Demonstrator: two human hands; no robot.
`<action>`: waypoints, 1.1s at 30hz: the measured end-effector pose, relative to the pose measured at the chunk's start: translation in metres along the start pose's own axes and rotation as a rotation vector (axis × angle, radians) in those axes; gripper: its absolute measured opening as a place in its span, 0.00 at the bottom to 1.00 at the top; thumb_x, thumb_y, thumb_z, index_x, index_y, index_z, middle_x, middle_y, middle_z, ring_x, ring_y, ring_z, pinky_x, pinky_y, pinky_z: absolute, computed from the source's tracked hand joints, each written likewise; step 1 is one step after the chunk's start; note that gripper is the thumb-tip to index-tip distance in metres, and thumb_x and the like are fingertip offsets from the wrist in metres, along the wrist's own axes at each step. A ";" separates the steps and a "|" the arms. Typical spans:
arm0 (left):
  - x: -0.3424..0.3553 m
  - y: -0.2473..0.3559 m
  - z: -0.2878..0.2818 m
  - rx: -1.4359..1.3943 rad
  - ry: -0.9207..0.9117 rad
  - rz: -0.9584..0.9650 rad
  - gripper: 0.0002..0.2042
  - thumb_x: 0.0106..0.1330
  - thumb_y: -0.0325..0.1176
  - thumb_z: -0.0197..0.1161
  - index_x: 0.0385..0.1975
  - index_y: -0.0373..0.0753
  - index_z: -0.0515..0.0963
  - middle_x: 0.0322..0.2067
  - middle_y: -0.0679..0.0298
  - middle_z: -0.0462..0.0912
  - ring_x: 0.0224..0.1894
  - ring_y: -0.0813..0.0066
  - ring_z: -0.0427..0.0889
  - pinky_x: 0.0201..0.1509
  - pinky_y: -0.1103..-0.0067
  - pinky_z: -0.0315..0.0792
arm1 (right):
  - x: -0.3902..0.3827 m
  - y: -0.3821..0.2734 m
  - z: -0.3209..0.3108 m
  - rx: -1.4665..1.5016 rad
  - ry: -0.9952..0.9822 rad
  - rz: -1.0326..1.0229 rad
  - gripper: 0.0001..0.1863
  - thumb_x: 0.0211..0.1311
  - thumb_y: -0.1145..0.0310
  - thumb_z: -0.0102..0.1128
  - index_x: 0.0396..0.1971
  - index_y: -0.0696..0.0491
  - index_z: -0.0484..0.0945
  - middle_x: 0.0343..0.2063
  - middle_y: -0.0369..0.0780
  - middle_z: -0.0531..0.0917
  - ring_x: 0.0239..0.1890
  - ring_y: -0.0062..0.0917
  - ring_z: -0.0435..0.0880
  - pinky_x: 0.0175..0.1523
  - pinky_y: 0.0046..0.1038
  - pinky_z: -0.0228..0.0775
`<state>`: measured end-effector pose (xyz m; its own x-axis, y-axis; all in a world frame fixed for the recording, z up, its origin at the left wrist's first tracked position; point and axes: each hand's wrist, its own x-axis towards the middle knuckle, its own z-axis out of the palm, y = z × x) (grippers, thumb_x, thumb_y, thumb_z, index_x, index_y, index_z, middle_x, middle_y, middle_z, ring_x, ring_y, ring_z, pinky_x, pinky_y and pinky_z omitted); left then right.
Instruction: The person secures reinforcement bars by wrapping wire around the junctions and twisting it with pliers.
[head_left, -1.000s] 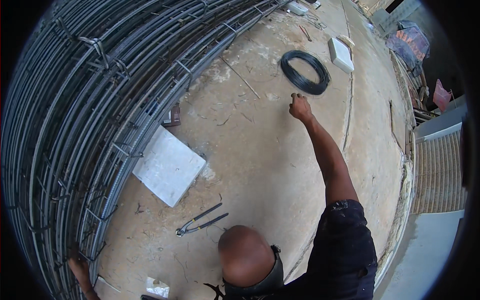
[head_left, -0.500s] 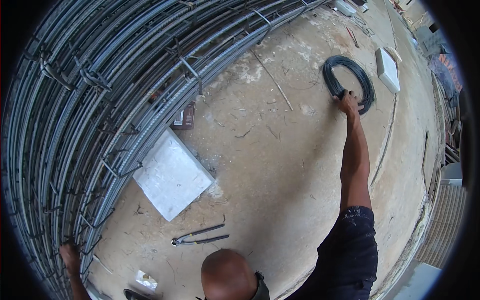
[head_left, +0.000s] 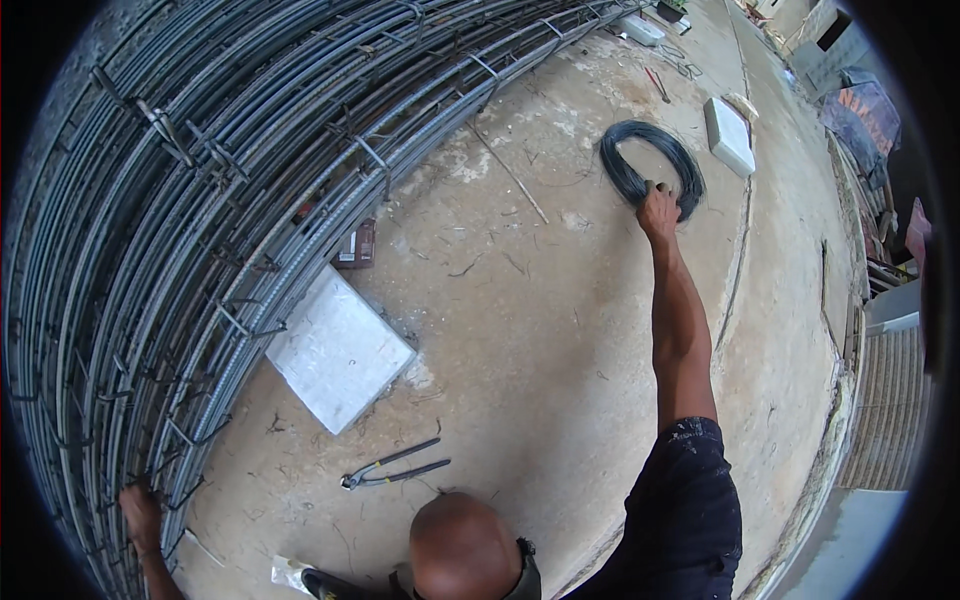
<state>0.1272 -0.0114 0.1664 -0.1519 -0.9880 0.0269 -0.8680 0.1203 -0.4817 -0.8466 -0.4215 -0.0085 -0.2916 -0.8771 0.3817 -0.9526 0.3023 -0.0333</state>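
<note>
The person's right hand (head_left: 660, 212) held the near side of the wire (head_left: 616, 168), with its fingers bent over the strands. The left hand (head_left: 141, 515) was far away, low among the bars (head_left: 200, 250) along the left edge of the floor (head_left: 530, 330). It touched the bars, but its fingers were partly hidden, so one cannot tell if they were wrapped tight. It may have been there to help the person keep steady, as the right arm reached out nearly straight.

The wire was a dark ring near the far right corner of the floor, just left of a long crack (head_left: 748, 215). The ring looked a little longer than wide. Its long way slanted from the far left down to the near right, and as a ring it had no front end. One cannot tell if the near side was lifted or lay flat. The near side was likely held because it was the easiest part to reach.

A small white block (head_left: 729, 135) sat right of the wire, and a red tool (head_left: 657, 85) lay beyond it. A stick (head_left: 510, 172) lay to its left. A big white block (head_left: 340, 350) lay with one corner by the bars. Near the floor's near edge, the pliers (head_left: 362, 477) had their head toward the bars and their handles spread apart, pointing right.
</note>
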 end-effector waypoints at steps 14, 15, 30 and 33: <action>0.027 0.020 -0.016 -0.093 -0.020 -0.108 0.05 0.39 0.25 0.56 0.17 0.32 0.69 0.15 0.44 0.68 0.20 0.41 0.70 0.23 0.58 0.58 | 0.024 0.025 0.045 -0.097 -0.279 0.163 0.35 0.56 0.56 0.57 0.63 0.50 0.58 0.62 0.42 0.62 0.63 0.42 0.61 0.57 0.65 0.54; 0.029 0.023 -0.016 -0.097 -0.020 -0.104 0.05 0.39 0.25 0.55 0.17 0.33 0.68 0.14 0.45 0.67 0.20 0.41 0.70 0.22 0.58 0.57 | 0.025 0.038 0.044 -0.086 -0.402 0.183 0.38 0.56 0.50 0.59 0.64 0.49 0.56 0.63 0.42 0.61 0.64 0.42 0.60 0.58 0.67 0.51; 0.040 0.026 -0.016 -0.088 -0.035 -0.081 0.06 0.40 0.23 0.62 0.20 0.33 0.73 0.16 0.47 0.74 0.21 0.47 0.76 0.23 0.60 0.66 | -0.025 0.011 0.036 0.035 -0.239 -0.209 0.17 0.57 0.58 0.58 0.32 0.60 0.74 0.29 0.53 0.80 0.33 0.49 0.80 0.37 0.46 0.69; -0.003 -0.015 0.004 -0.043 -0.012 -0.031 0.17 0.44 0.22 0.62 0.37 0.35 0.70 0.24 0.51 0.73 0.28 0.49 0.73 0.32 0.60 0.64 | -0.086 -0.046 -0.023 0.138 -0.303 -0.334 0.15 0.58 0.60 0.57 0.31 0.60 0.74 0.28 0.52 0.79 0.32 0.46 0.80 0.35 0.45 0.69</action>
<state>0.1425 -0.0103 0.1694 -0.1192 -0.9924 0.0301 -0.8920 0.0937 -0.4423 -0.7755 -0.3513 -0.0186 0.0403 -0.9936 0.1060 -0.9952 -0.0494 -0.0850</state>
